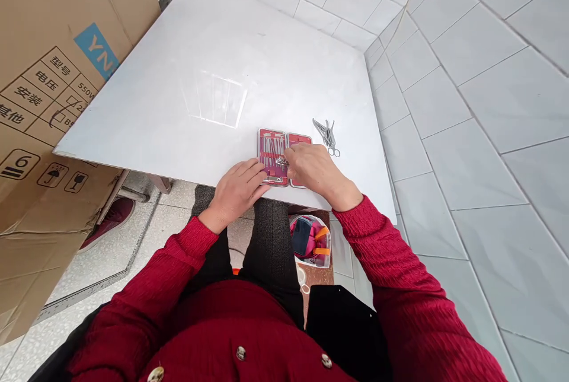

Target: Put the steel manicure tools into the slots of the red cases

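On the white table (pixel 249 73), near its front edge, lies an opened manicure case (pixel 272 132) with a red lining. Several slim metal tools are strapped side by side in its left half. My left hand (pixel 237 189) grips the case's lower left corner, fingers over the edge and thumb below. Over the right half, my right hand (pixel 311 168) is closed in a pinch on a small nail clipper (pixel 281 161) with a patterned metal face. Part of the clipper and much of the right half are hidden by that hand. Small scissors and clippers (pixel 328 134) lie together to the right.
A large cardboard box (pixel 57 150) stands against the table's left side. Tiled walls (pixel 471 115) close off the back and right. Beneath the table, a white container (pixel 328 257) holds pink and dark items. A dark red shoe (pixel 113 220) shows on the floor at left.
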Demonstrator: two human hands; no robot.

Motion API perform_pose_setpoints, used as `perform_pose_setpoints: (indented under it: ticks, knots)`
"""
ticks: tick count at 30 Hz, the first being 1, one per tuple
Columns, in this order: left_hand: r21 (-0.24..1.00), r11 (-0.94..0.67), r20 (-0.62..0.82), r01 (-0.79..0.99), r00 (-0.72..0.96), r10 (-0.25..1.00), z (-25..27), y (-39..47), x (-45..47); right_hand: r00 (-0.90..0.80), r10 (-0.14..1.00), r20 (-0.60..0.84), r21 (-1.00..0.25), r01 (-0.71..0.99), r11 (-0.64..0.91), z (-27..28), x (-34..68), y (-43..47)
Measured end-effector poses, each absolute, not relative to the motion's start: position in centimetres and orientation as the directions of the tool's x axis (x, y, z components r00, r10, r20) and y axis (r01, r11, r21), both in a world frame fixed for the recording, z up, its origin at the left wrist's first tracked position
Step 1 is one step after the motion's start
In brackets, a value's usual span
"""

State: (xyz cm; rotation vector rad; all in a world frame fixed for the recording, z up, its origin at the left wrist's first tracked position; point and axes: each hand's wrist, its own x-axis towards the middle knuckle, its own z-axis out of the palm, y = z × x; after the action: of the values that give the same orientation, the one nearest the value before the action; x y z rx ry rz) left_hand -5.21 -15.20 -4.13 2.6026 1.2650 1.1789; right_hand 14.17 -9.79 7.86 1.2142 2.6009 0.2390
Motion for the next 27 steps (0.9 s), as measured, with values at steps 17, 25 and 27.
perform_pose_setpoints:
  ticks: [17, 25, 27]
  knots:
    - [0.279, -0.672, 0.633, 0.686, 0.395, 0.666, -3.9, -15.1, -5.2, -0.699, 0.672, -0.243, 0.224, 0.634, 0.74, 7.9, 14.3, -11.1]
    - [0.254, -0.678, 0.66, 0.69, 0.389, 0.643, -4.3, -15.0, -5.1, -0.745, 0.649, -0.152, 0.214, 0.616, 0.758, 6.6, 14.5, -11.3]
    - [0.261, -0.682, 0.663, 0.683, 0.387, 0.641, -4.2, -15.1, -5.1, -0.763, 0.63, -0.141, 0.185, 0.605, 0.774, 6.5, 14.5, -11.1]
